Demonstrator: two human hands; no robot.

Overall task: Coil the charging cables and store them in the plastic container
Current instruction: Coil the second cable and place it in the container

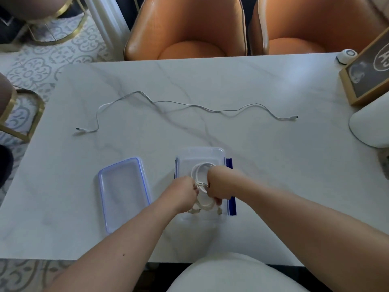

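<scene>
Closest to the person, both bare arms are reaching out over the near edge of the white marble counter (263, 165). The left hand (185, 193) and right hand (219, 184) are meeting over the open clear container (201, 153), which is sitting on the counter with blue clips at its sides. Each grip is clenching one side of a coiled white cable (202, 168), pinching the loops together at the middle; the coil is hanging partly inside the container, its far loop lying against the clear base and its plug ends dangling below the hands. Just left of the container, the blue-rimmed lid (124, 193) is lying flat on the counter, apart from it. Farther back, a second cable (189, 105) is lying uncoiled, stretching in loose waves across the counter from left to right, untouched. Beyond the far edge, two orange chairs (187, 28) are standing side by side, and a framed picture (368, 74) is resting at the far right corner.
</scene>
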